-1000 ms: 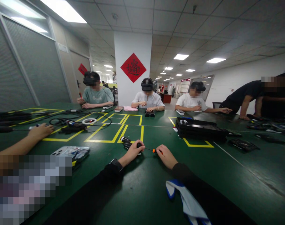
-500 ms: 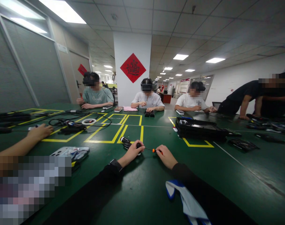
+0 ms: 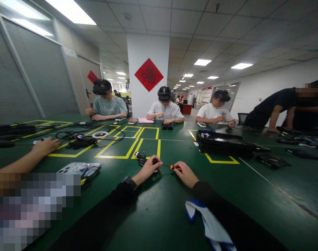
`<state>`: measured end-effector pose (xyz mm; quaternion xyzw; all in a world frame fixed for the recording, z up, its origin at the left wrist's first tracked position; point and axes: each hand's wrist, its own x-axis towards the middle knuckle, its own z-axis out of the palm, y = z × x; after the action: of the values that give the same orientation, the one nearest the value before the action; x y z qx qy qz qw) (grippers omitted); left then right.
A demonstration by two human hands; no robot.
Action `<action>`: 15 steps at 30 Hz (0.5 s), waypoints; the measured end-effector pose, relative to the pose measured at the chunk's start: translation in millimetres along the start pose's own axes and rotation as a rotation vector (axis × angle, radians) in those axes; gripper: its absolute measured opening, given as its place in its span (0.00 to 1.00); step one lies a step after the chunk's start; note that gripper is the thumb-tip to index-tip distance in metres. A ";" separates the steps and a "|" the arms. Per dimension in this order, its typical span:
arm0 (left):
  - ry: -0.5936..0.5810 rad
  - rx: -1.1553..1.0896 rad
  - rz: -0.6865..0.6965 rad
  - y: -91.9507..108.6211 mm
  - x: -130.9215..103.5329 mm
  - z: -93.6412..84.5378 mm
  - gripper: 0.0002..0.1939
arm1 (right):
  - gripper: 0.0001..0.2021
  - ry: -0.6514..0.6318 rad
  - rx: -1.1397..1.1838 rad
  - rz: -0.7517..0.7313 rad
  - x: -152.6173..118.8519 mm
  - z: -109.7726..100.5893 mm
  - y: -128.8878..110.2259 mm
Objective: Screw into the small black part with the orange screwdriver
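In the middle of the table, my right hand (image 3: 186, 174) is closed around the orange-and-black handle of a screwdriver (image 3: 176, 168). Its thin shaft points left, and the tip reaches my left hand (image 3: 147, 170). The fingers of that hand are wrapped round a small black object with white parts (image 3: 141, 157), which sticks out behind them; much of it is covered, so its kind is unclear. Both hands rest close to the green tabletop. A white cloth item with blue edging (image 3: 207, 223) lies by my right forearm.
Yellow tape (image 3: 114, 157) marks the table. A black tray-like case (image 3: 224, 143) stands right of centre, loose black parts beyond. Cables and a white ring (image 3: 100, 134) lie left, near a co-worker's hand (image 3: 47, 145) and a clear-looking packet (image 3: 80, 168). Several people sit or lean opposite.
My hands stay almost in place. The fingers of my right hand have shifted slightly on the screwdriver, showing more of its handle. Across the table at right, a seated person's hand has moved left.
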<state>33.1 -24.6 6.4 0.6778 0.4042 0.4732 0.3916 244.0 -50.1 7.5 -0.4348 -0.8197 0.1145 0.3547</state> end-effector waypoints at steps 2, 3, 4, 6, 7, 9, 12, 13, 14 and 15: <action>0.001 0.010 0.005 1.1 -0.1 0.1 0.11 | 0.06 -0.006 0.018 0.013 -0.6 0.0 -0.3; 0.004 0.017 0.005 1.6 -0.2 0.2 0.11 | 0.07 -0.010 0.024 0.023 -0.9 0.2 -0.5; 0.005 0.022 0.002 2.2 -0.3 0.3 0.11 | 0.08 -0.012 0.027 0.032 -1.1 0.5 -0.6; -0.001 0.022 -0.005 3.0 -0.6 0.5 0.12 | 0.07 -0.002 0.018 0.045 -1.2 0.8 -0.7; -0.003 0.018 -0.008 3.4 -0.8 0.6 0.11 | 0.07 0.005 0.007 0.048 -1.0 0.8 -0.7; 0.000 0.010 -0.010 4.2 -1.2 0.7 0.11 | 0.09 0.003 -0.018 0.046 -0.3 0.4 -0.3; 0.008 0.012 -0.018 5.7 -2.3 0.5 0.11 | 0.07 -0.017 -0.033 0.036 0.2 -0.5 0.8; 0.008 0.012 -0.017 6.1 -2.6 0.4 0.11 | 0.06 -0.021 -0.027 0.036 0.0 -0.6 1.2; 0.005 0.011 -0.011 6.3 -2.8 0.4 0.11 | 0.05 -0.024 -0.017 0.037 -0.2 -0.4 1.5; 0.002 0.010 -0.003 6.4 -2.9 0.3 0.11 | 0.06 -0.027 -0.006 0.038 -0.6 0.0 1.8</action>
<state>33.9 -29.7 11.3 0.6785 0.4079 0.4715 0.3885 245.4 -49.4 6.3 -0.4496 -0.8165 0.1247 0.3399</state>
